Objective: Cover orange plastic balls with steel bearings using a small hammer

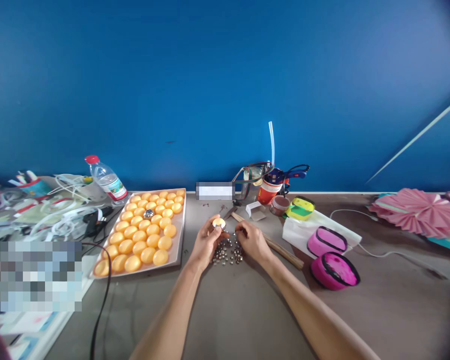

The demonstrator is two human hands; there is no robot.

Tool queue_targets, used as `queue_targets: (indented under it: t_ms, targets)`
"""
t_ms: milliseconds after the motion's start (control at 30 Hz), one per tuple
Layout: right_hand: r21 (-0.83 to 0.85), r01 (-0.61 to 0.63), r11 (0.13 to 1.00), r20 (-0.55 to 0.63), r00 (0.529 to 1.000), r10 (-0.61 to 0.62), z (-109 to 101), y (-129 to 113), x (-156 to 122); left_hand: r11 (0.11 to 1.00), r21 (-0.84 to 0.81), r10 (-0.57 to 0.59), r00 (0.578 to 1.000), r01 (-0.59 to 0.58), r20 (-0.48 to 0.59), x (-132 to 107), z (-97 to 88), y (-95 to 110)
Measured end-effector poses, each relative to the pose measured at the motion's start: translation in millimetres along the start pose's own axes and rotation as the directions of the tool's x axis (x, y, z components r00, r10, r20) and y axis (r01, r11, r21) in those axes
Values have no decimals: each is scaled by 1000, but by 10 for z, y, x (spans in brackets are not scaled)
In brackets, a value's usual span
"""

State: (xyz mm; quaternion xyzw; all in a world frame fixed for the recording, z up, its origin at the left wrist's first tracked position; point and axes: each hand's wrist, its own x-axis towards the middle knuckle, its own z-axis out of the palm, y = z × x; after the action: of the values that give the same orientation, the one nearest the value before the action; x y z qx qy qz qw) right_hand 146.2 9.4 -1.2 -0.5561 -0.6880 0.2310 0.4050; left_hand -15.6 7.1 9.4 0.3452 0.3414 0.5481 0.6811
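Note:
My left hand (pixel 209 241) is closed round an orange ball (pixel 219 222) with a shiny silvery lower edge, holding it up above the table. Just to its right, my right hand (pixel 250 240) has its fingertips pinched together, pointing down; whatever may be between them is too small to see. Below and between both hands lies a loose pile of small shiny metal studs or beads (pixel 225 256). A wooden-handled hammer (pixel 285 251) lies partly behind my right hand, its handle slanting to the right.
On the left, a white tray (pixel 183 220) holds rows of orange balls and one silver-covered ball (pixel 149 214). Beyond it stands a water bottle (pixel 110 181). Rightward are an orange cup (pixel 268 192) of tools, pink mesh cases (pixel 334 271) and a pink paper fan (pixel 423 215). Cables clutter the far left.

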Motion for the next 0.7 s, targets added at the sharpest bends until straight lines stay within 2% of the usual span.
queue_targets:
  t_ms: [133,367,467,600,700]
  targets:
    - [168,-29,985,3,1000,29,-27,-7,48,1000,-24,-8,1000,8,20,-5,-1,11]
    - [332,-139,933,187,979,79,-53,-38,77,999,-42,-24,999,26,41,-11,15,28]
    - [453,-218,864,278,956,95,-63,-55,60,998,-52,-31,999,33,34,-11,21,35]
    - [636,-318,703,332,935,123,-78,-89,41,997,-73,-24,997,29,68,-6,18,28]
    - [656,-321,683,308,940,145,-84,-101,39,997,-74,-23,996,29,85,-3,9,13]
